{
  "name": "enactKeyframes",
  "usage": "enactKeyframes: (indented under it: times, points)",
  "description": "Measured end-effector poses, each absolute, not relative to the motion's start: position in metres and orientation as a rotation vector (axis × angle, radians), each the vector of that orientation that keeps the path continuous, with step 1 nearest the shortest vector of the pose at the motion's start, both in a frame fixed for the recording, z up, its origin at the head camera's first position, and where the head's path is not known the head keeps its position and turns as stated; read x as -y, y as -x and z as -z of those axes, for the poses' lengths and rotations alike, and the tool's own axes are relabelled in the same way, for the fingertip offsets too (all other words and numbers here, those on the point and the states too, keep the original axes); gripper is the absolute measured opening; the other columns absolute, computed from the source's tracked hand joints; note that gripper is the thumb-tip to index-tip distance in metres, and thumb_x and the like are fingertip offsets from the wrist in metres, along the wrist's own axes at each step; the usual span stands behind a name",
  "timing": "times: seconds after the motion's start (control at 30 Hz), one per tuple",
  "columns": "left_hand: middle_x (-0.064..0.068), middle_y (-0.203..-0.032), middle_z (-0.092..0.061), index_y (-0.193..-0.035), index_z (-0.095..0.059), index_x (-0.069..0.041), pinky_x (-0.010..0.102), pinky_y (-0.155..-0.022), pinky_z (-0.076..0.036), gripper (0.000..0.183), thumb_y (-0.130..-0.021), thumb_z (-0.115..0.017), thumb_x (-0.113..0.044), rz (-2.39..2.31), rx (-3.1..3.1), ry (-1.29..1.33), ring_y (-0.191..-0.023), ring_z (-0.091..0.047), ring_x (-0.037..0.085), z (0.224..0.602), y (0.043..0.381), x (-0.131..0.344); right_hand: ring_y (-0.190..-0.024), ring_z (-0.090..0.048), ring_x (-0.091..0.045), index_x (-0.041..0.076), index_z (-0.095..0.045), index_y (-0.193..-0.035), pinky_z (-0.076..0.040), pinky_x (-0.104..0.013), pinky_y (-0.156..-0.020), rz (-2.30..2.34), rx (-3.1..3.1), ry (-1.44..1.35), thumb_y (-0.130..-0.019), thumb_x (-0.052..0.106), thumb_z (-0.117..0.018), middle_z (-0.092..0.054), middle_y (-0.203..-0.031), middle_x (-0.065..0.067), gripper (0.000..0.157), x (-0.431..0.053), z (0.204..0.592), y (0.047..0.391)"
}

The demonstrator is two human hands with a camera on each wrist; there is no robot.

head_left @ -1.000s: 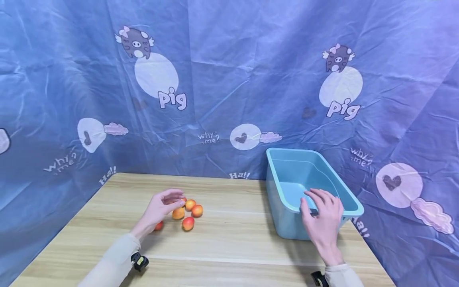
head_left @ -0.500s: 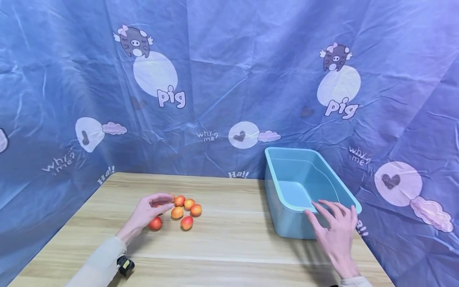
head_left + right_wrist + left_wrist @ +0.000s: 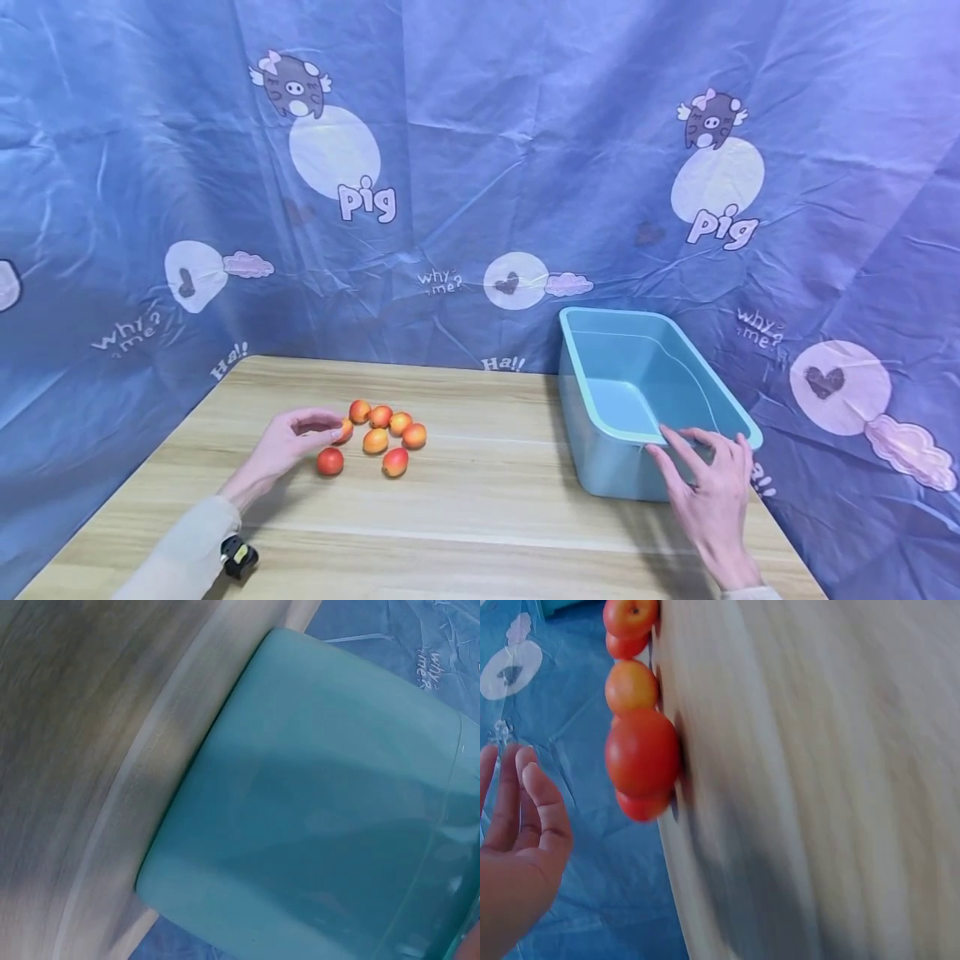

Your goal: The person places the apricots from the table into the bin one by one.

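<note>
Several small smooth red-orange fruits, possibly plums or apricots, lie loosely grouped on the left of the table. The nearest red fruit [image 3: 330, 462] sits just below the fingertips of my left hand [image 3: 277, 450]. This hand hovers over the group's left side, fingers softly bent, nothing between them. In the left wrist view its fingers [image 3: 549, 796] are apart from the fruits, including a large-looking red fruit [image 3: 643, 752]. At the front rim of a blue plastic bin [image 3: 611, 454], my right hand [image 3: 712, 500] holds the edge, thumb outside and fingers over the top.
The wooden table [image 3: 480, 508] meets a blue printed cloth [image 3: 465, 183] behind and at both sides. The bin stands at the table's back right. An orange fruit [image 3: 375, 441] and others spread to the right of my left hand.
My left hand has drawn left and nearer, uncovering fruits it hid. My right hand has come back from above the bin to its front rim and stays there. The bin has not moved.
</note>
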State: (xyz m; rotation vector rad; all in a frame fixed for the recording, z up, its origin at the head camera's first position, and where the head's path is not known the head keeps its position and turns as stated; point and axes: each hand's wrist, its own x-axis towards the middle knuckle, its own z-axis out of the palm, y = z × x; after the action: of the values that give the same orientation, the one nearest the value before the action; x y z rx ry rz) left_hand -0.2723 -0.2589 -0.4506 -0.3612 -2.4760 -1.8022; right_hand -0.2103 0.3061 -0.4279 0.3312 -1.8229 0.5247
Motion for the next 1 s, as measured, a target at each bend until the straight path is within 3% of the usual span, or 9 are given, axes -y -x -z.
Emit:
enactKeyframes:
  times: [0.1,0.4,0.67,1.0]
  points:
    - [0.017,-0.112,-0.071,-0.12,-0.062,0.009,0.022,-0.081,-0.05,0.045,-0.086,-0.075,-0.016,1.799,2.513,0.419,-0.093,-0.066,0.007,0.454,0.272,0.269,-0.093,-0.05,-0.041,0.006,-0.077,-0.094,-0.02,-0.067,-0.109,-0.516,1.817,-0.337,-0.088,0.057,-0.063,-0.064,-0.095,-0.02,0.053,-0.306,0.428,0.21]
    - [0.01,-0.119,-0.07,-0.126,-0.058,0.008,0.031,-0.07,-0.051,0.046,-0.087,-0.071,-0.012,1.977,2.636,0.506,-0.091,-0.062,0.01,0.459,0.275,0.289,-0.092,-0.05,-0.04,0.008,-0.078,-0.094,-0.023,-0.065,-0.11,-0.514,1.799,-0.337,-0.087,0.057,-0.065,-0.064,-0.093,-0.019,0.051,-0.307,0.43,0.209]
    - [0.0,-0.085,-0.066,-0.128,-0.055,0.011,0.029,-0.051,-0.049,0.046,-0.089,-0.068,-0.01,2.005,2.723,0.67,-0.063,-0.056,0.011,0.463,0.278,0.294,-0.091,-0.05,-0.042,0.004,-0.077,-0.089,-0.022,-0.065,-0.11,-0.523,1.778,-0.328,-0.087,0.057,-0.064,-0.064,-0.091,-0.02,0.055,-0.304,0.43,0.209]
    - [0.008,-0.093,-0.063,-0.126,-0.06,0.006,0.026,-0.051,-0.047,0.047,-0.085,-0.074,-0.011,1.884,2.854,0.583,-0.072,-0.056,0.011,0.464,0.281,0.291,-0.09,-0.05,-0.042,0.003,-0.077,-0.088,-0.022,-0.068,-0.109,-0.511,1.776,-0.333,-0.088,0.057,-0.063,-0.064,-0.09,-0.021,0.056,-0.302,0.427,0.21]
